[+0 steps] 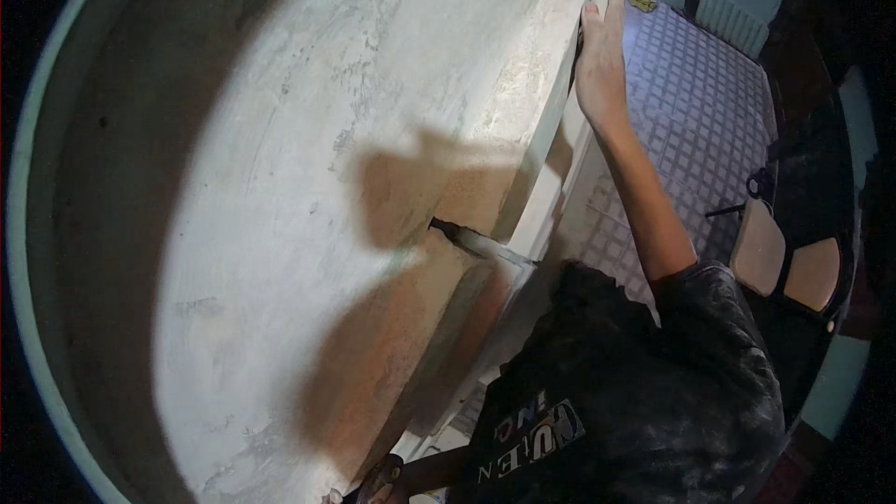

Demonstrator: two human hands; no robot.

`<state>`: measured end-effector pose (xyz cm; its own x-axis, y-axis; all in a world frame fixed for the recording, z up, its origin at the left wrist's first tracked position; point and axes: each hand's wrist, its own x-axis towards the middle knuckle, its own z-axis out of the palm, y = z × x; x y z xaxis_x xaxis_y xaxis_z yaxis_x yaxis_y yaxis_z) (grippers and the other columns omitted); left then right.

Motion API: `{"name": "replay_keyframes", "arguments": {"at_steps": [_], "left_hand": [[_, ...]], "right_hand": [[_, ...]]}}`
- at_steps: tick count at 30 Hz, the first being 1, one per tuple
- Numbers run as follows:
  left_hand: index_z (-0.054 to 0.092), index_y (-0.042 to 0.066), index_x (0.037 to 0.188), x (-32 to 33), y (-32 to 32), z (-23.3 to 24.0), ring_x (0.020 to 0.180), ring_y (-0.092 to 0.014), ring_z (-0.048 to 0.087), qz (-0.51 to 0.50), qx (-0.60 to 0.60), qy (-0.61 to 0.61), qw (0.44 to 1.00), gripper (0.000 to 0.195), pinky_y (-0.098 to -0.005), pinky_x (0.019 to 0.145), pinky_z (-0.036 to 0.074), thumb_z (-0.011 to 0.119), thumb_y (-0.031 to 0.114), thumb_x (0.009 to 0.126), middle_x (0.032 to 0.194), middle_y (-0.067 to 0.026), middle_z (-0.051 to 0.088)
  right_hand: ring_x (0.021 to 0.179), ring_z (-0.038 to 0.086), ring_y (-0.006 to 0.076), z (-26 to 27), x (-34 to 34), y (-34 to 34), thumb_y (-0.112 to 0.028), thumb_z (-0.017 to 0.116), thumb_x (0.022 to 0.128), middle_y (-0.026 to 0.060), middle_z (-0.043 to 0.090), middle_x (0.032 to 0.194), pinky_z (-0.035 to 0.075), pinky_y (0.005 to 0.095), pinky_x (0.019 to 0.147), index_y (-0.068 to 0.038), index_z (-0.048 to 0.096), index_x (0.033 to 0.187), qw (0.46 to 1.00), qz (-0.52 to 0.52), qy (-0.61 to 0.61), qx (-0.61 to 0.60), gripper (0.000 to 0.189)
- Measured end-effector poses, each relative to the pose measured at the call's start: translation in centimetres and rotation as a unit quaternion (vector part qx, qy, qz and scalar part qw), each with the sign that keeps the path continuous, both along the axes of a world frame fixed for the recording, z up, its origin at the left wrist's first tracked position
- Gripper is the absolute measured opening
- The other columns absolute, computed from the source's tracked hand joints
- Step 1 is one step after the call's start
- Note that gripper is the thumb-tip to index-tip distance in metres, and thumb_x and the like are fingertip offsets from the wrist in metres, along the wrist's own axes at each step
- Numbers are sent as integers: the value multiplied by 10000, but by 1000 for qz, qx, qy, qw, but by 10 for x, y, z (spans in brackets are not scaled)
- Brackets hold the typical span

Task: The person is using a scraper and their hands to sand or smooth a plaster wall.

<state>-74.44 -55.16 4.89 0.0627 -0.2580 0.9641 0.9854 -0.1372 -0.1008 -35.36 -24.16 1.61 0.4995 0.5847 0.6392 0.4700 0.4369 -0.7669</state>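
Observation:
A plastered surface (301, 175), pale and patchy, fills much of the view. Its long edge bears a stepped white ledge (546, 203). Along the upper part of that edge my right hand (603, 59) lies flat, fingers straight and close together, pale with dust. A thin dark line under its palm could be shadow or some flat thing. At the bottom rim my left hand (386, 493) is partly cut off, around a dark brown tool handle (381, 474); the tool's working end is hidden. Between the hands, a short dark pipe-like piece (446, 228) protrudes at a break in the ledge.
Beyond the ledge lies a tiled floor (689, 98) with a lattice pattern. Two beige seats or backrests (758, 248) stand at the right. A crumpled yellow thing (641, 0) is on the floor near a wall. My shadow darkens part of the plaster.

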Motion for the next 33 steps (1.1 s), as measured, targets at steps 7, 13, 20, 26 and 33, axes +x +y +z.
{"name": "replay_keyframes", "arguments": {"at_steps": [7, 13, 20, 26, 33], "left_hand": [[453, 37, 761, -8, 1, 2, 591, -232, 517, 97, 30, 68, 993, 358, -376, 522, 446, 543, 270, 1017, 684, -80, 451], [451, 39, 760, -8, 0, 4, 593, -229, 520, 151, 43, 115, 981, 369, -377, 527, 453, 543, 282, 1022, 689, -79, 454], [449, 42, 761, 5, 10, 1, 597, -225, 523, 137, 75, 191, 969, 376, -378, 532, 461, 540, 292, 1027, 695, -79, 457], [449, 42, 767, 27, 6, -1, 602, -223, 526, -51, 124, 293, 947, 378, -378, 537, 467, 536, 297, 1031, 700, -78, 460], [448, 42, 774, 10, 22, 3, 608, -220, 530, -247, 188, 407, 859, 380, -379, 542, 474, 530, 304, 1037, 706, -78, 463]], "right_hand": [[1548, 134, 419, -16, -78, -70, -242, 375, 1065, 336, 145, 1638, 98, 461, 1268, 148, 83, 1560, 991, 75, -111, 7, 694], [1548, 173, 383, 0, -9, 16, -249, 321, 1094, 310, 204, 1635, 109, 429, 1265, 128, 140, 1560, 999, 9, 32, 1, 626], [1558, 74, 401, -9, -82, -66, -357, 311, 1103, 323, 114, 1646, 59, 472, 1270, 165, 84, 1550, 991, 78, -112, 14, 724], [1543, 170, 399, 5, 2, 15, -313, 345, 1106, 326, 199, 1628, 119, 433, 1264, 115, 118, 1568, 1000, 14, 15, 16, 670], [1535, 182, 405, -7, -88, -66, -306, 363, 1099, 343, 188, 1618, 115, 429, 1265, 136, 93, 1561, 993, 44, -111, 1, 694]]}}
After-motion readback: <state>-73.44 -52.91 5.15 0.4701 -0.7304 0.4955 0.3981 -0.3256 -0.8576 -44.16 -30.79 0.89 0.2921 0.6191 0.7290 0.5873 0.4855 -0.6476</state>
